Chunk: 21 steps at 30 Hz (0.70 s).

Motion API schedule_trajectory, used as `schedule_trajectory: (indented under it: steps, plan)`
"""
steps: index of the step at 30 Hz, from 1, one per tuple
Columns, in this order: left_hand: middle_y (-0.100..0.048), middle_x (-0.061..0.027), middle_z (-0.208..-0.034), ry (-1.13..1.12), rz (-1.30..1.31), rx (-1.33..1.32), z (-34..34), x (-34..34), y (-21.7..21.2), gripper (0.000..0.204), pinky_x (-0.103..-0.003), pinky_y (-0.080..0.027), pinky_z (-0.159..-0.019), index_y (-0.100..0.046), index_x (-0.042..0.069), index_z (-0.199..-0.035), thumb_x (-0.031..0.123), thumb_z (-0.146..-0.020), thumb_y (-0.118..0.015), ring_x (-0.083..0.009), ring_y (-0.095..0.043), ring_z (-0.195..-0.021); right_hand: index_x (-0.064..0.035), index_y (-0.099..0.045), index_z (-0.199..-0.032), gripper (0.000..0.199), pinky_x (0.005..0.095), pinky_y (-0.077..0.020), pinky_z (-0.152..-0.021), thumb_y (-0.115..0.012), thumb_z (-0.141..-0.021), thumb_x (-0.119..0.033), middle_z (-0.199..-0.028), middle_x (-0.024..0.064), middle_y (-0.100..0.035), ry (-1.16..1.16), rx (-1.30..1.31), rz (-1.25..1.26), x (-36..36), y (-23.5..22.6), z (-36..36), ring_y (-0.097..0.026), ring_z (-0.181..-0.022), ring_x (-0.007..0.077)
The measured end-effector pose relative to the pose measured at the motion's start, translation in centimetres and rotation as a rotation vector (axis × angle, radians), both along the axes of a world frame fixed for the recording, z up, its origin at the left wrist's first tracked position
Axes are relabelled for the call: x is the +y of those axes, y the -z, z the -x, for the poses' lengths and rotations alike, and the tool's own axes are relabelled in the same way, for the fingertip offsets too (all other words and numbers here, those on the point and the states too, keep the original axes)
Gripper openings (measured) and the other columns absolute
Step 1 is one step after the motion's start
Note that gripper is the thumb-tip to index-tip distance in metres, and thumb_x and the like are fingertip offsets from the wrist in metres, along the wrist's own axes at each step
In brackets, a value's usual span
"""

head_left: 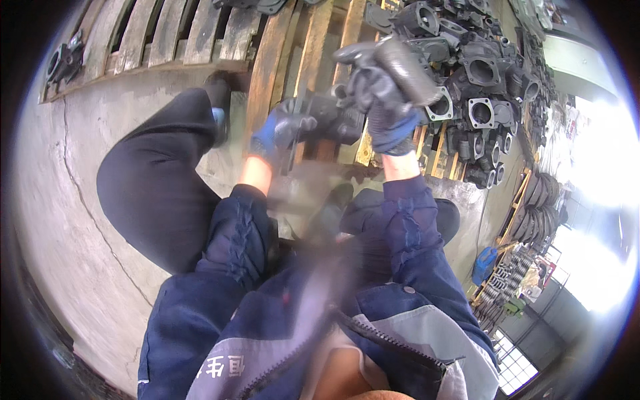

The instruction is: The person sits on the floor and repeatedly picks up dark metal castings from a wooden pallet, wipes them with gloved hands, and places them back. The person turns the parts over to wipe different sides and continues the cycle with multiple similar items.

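Observation:
My left hand (287, 128), in a dark glove with a blue cuff, is closed on the left side of a dark metal casting (337, 121) above the wooden pallet slats. The casting is blurred, so its exact shape is hard to read. Just above and to the right, my gloved right hand (379, 90) grips a thick grey metal cylinder (408, 72), held tilted. Motion smears its outline, and I cannot make out whether it is a tool or a part. Both forearms reach forward in dark blue sleeves.
Grey castings with round bores and square flanges (481, 72) are heaped on the pallet (310, 57) at the right. Another pallet (163, 33) lies at far left, with a dark part (65, 61) on it. Stacked rings (540, 207) and a blue object (485, 265) are further right.

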<state>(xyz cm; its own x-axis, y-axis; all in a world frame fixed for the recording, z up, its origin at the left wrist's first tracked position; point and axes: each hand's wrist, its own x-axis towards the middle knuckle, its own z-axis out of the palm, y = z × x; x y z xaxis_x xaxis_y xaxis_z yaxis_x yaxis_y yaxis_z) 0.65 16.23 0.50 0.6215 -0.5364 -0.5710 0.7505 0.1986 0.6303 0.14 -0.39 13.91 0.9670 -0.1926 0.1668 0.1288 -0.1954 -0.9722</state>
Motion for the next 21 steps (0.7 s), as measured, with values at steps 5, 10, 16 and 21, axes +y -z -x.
schedule_trajectory:
  steps: [5, 10, 16, 21]
  plan:
    - [-0.069, -0.0014, -0.092, 0.040, -0.020, 0.007, -0.2, 0.0, 0.2, 0.038, -0.026, -0.052, -0.073, -0.065, 0.004, -0.114, 0.006, -0.077, -0.070, -0.0112, -0.063, -0.078, -0.0018, -0.070, -0.091, 0.008, 0.0280, -0.0550, -0.058, -0.063, -0.085, -0.001, -0.082, 0.0113, -0.072, 0.130, -0.326, 0.300, 1.7, 1.4, -1.1, -0.070, -0.069, 0.0160]
    - [-0.069, -0.0023, -0.093, 0.002, 0.068, -0.019, 0.3, -0.2, 0.1, 0.039, -0.026, -0.053, -0.074, -0.063, 0.003, -0.117, 0.006, -0.079, -0.069, -0.0107, -0.064, -0.079, -0.0041, -0.068, -0.089, 0.006, 0.0293, -0.0559, -0.057, -0.065, -0.085, -0.008, -0.080, 0.0099, -0.069, 0.118, -0.084, 0.268, 1.6, 1.5, -1.4, -0.069, -0.070, 0.0148]
    - [-0.069, -0.0019, -0.093, -0.014, 0.178, -0.018, 0.3, -0.2, 0.3, 0.038, -0.025, -0.052, -0.077, -0.063, 0.002, -0.116, 0.005, -0.079, -0.070, -0.0105, -0.063, -0.080, -0.0045, -0.064, -0.092, 0.022, 0.0302, -0.0554, -0.057, -0.065, -0.088, -0.026, -0.079, 0.0082, -0.065, 0.113, -0.129, 0.316, -0.2, 2.7, -0.2, -0.065, -0.066, 0.0156]
    - [-0.069, -0.0032, -0.098, 0.012, 0.068, -0.015, 0.4, -0.1, 0.9, 0.042, -0.026, -0.052, -0.080, -0.064, 0.003, -0.116, 0.007, -0.076, -0.072, -0.0123, -0.065, -0.084, -0.0048, -0.061, -0.095, 0.036, 0.0309, -0.0549, -0.057, -0.065, -0.090, -0.040, -0.078, 0.0067, -0.061, 0.124, 0.027, 0.409, -1.3, 4.1, 0.6, -0.061, -0.063, 0.0163]
